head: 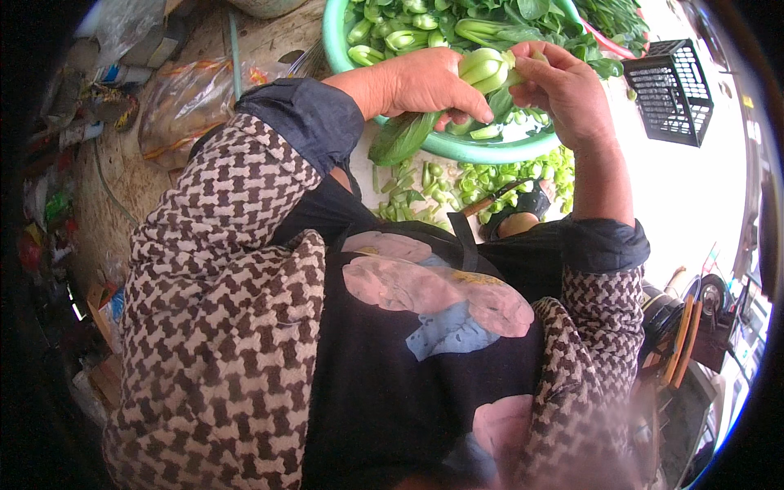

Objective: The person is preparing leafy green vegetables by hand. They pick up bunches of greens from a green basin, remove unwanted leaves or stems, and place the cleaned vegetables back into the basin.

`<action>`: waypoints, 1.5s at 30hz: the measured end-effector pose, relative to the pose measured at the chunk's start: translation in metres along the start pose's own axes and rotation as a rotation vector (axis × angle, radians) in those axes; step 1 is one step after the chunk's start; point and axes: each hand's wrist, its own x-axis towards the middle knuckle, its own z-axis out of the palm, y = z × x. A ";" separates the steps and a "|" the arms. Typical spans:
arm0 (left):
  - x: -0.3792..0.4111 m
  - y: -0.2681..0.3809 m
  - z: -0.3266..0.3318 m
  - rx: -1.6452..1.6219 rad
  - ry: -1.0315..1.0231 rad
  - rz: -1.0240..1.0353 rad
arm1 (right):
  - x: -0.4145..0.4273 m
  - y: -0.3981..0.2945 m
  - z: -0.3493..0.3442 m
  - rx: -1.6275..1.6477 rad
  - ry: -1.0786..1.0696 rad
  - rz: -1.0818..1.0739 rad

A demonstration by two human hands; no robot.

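My left hand (pixel 422 82) is closed around a head of bok choy (pixel 484 70), its pale base pointing right and a dark green leaf hanging below the hand. My right hand (pixel 560 86) pinches the base end of the same head between thumb and fingers. Both hands are above the near side of a green plastic basin (pixel 447 146), which holds many more bok choy heads and leaves. Below the basin, cut bok choy pieces (pixel 478 180) lie on the floor. A knife (pixel 499 196) with a wooden handle is near them, beside my foot.
A black plastic crate (pixel 667 92) stands at the right. Behind the basin, a red-rimmed container (pixel 612 46) holds more leafy greens. A plastic bag (pixel 184 107) lies at the left, near a thin hose (pixel 234 55). Folded wooden-edged items (pixel 681 343) are at the lower right.
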 end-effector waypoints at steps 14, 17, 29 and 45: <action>0.004 0.024 -0.021 0.274 -0.148 -0.032 | 0.002 0.011 -0.017 0.406 -0.290 -0.004; 0.004 0.039 -0.029 0.506 -0.064 -0.035 | 0.006 0.016 -0.020 0.407 -0.290 -0.019; -0.024 0.060 -0.053 0.265 0.662 0.279 | 0.015 0.104 -0.006 -1.021 -0.827 0.075; -0.032 0.084 -0.059 -0.311 0.770 0.619 | 0.106 0.137 0.085 -1.202 -0.385 -0.318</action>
